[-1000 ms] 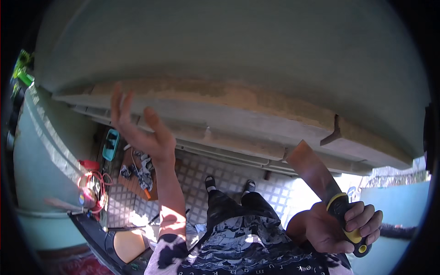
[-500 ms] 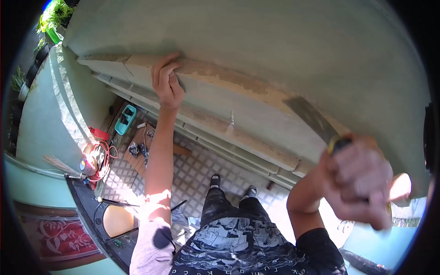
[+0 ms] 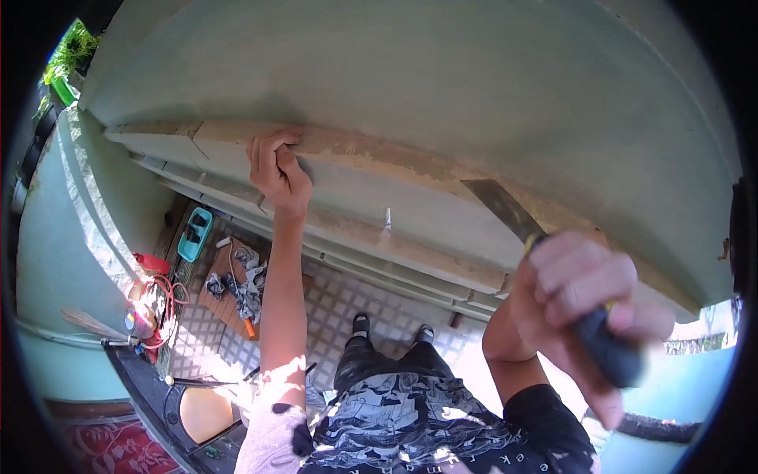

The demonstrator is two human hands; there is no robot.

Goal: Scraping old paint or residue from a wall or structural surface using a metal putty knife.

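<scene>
My left hand (image 3: 274, 167) grips the edge of a long ledge (image 3: 371, 158) on a pale green wall, where the paint is scraped down to tan. Close to the camera, my right hand (image 3: 588, 296) is closed on the dark handle of a scraper (image 3: 505, 207). Its flat metal blade points up and left and lies against the bare tan strip of the ledge. My forearms rise from the lower edge, and my feet (image 3: 387, 328) stand far below on a patterned floor.
Far below at the left lie a teal box (image 3: 194, 235), a board with rags and tools (image 3: 235, 286), a red cord coil (image 3: 158, 296) and a broom (image 3: 91, 324). A round container (image 3: 204, 412) sits lower left. Green plants (image 3: 67, 59) show at the upper left.
My left hand went from open in the air to gripping the ledge. My right hand rose with the scraper and set its blade against the ledge.
</scene>
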